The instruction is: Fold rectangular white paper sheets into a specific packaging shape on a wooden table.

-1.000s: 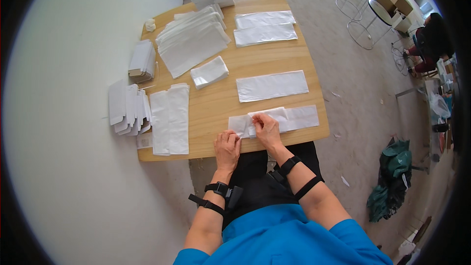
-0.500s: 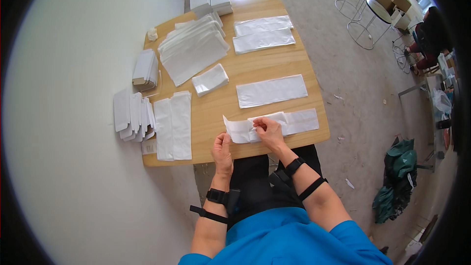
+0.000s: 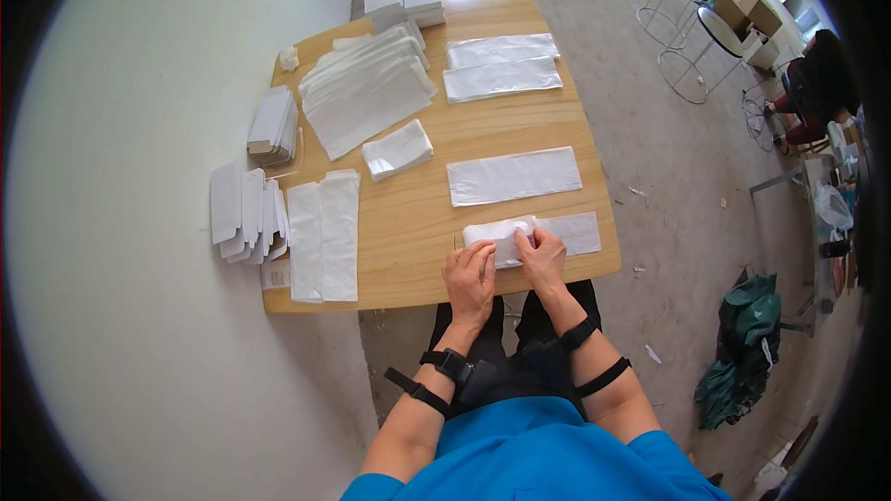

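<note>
A thin white plastic bag [image 3: 569, 233] lies lengthwise near the table's front edge, its left part folded over toward the right. My left hand [image 3: 471, 280] is closed at the folded left end, its fingers bent and pressed together on the plastic. Beside it, my right hand [image 3: 545, 258] pinches the turned-over part near the middle. The bag's right end lies flat and single. The fingertips hide part of the fold. Just beyond is a flat folded white bag [image 3: 515, 174].
Two long bags [image 3: 502, 79] lie at the far right. Left of them spread large white bags [image 3: 367, 93], with a small folded pile [image 3: 398, 149] nearer. White boxes [image 3: 404, 2] stand at the back. Flattened cartons [image 3: 246, 213] line the wall side beside a long bag pair [image 3: 323, 237].
The bag's raised left end has been folded over to the right. My left hand moved right onto the fold; my right hand shifted slightly right.
</note>
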Demonstrator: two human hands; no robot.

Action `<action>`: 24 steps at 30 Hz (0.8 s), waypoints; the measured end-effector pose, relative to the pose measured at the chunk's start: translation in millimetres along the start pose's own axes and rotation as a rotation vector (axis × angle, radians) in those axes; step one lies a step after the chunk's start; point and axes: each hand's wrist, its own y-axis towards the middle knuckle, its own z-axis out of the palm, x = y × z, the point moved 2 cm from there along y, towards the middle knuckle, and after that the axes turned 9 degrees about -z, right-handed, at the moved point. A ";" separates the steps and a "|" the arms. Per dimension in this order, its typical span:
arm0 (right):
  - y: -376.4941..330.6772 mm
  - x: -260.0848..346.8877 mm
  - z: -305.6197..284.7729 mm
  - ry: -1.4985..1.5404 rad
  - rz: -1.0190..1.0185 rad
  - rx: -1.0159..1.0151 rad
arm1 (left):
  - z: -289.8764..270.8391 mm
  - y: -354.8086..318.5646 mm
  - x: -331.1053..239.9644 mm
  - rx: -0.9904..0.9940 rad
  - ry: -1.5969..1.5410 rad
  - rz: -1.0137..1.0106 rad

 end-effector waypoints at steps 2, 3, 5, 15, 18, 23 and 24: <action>1.3 -8.7 -0.2 -0.019 -0.020 -0.011 | 3.6 1.7 7.0 0.001 0.048 0.018; 2.5 -9.4 -0.5 -0.036 -0.041 -0.025 | 5.7 3.2 10.6 0.003 0.097 0.039; 3.5 -11.7 -1.0 -0.072 -0.045 -0.010 | 8.7 5.0 18.2 0.004 0.108 0.028; 8.2 -16.4 -0.8 -0.158 -0.064 0.017 | 12.5 4.9 39.2 0.024 0.126 0.005; 9.3 -14.4 -2.2 -0.154 -0.080 0.002 | 13.5 5.4 40.0 0.041 0.116 -0.002; 8.8 -22.9 -2.8 -0.188 -0.156 -0.037 | 12.3 6.7 43.3 0.088 0.066 -0.019; 8.0 -23.0 -4.2 -0.223 -0.275 -0.107 | 11.0 6.7 42.4 0.092 0.082 -0.017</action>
